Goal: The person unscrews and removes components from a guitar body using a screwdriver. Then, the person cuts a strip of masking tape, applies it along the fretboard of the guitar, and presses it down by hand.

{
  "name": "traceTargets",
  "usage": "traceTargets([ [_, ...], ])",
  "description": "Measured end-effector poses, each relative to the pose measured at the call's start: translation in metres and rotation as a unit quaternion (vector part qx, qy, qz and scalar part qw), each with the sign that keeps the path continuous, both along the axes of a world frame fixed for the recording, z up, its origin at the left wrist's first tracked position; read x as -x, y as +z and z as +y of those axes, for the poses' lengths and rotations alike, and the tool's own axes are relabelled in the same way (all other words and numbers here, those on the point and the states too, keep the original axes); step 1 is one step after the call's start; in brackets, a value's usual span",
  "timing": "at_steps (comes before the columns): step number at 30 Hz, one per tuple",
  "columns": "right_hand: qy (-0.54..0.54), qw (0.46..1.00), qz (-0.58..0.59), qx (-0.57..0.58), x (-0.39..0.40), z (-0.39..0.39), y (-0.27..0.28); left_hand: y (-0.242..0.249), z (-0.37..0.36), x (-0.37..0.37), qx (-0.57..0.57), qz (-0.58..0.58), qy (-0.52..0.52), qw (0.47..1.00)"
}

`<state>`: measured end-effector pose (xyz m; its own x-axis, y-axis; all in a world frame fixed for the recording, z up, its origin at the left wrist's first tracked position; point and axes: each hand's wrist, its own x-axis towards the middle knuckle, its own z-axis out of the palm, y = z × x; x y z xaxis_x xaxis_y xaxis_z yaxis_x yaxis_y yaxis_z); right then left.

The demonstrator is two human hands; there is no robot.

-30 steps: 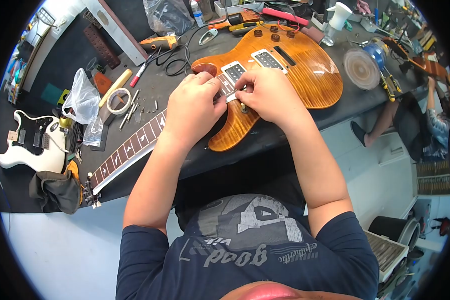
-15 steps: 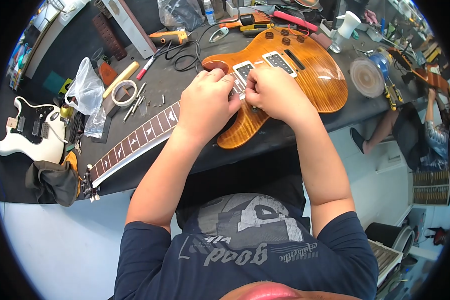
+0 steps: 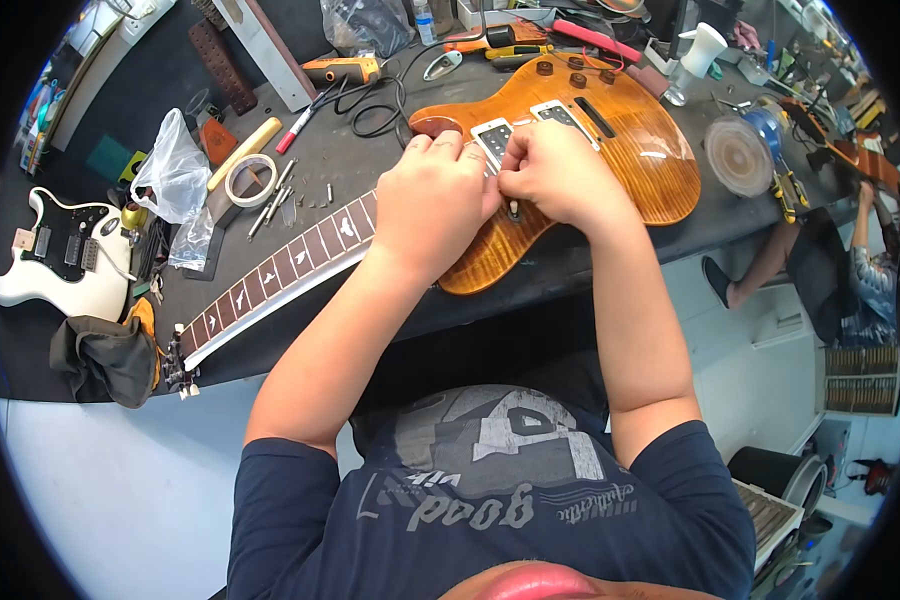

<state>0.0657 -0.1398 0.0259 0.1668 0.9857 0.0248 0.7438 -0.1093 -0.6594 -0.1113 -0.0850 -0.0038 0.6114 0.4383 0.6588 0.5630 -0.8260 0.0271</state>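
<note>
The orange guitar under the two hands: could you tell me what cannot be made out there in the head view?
- The end of the neck of the orange guitar: covered by the left hand.
- What the right hand pinches: hidden by its own fingers.
- The neck pickup: its lower part lies behind the fingers.
- The small parts beside the tape roll: too small to tell apart.

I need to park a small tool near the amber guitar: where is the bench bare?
Bare dark bench lies between the guitar neck and the black cable, and along the near edge below the amber guitar body. It is crowded around the tape roll, the plastic bag and the back row of tools.
</note>
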Motion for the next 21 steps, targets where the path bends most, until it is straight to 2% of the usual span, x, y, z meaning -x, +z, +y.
traceTargets([
  [3,0.02,0.993,0.104,-0.048,-0.023,-0.001,-0.01,0.001,-0.001,-0.003,-0.016,0.056,0.015,0.998],
  [4,0.012,0.981,0.184,-0.066,-0.029,-0.003,-0.016,0.004,-0.002,-0.004,-0.009,0.075,0.015,0.997],
  [8,0.051,0.927,0.346,-0.134,-0.036,-0.012,-0.038,0.01,-0.003,-0.007,0.006,0.122,0.011,0.992],
  [17,0.074,0.891,0.402,-0.199,-0.041,-0.027,-0.048,0.022,0.0,-0.015,-0.001,0.198,0.007,0.98],
  [21,0.069,0.891,0.396,-0.21,-0.041,-0.029,-0.05,0.019,-0.002,-0.02,-0.009,0.179,0.014,0.984],
])
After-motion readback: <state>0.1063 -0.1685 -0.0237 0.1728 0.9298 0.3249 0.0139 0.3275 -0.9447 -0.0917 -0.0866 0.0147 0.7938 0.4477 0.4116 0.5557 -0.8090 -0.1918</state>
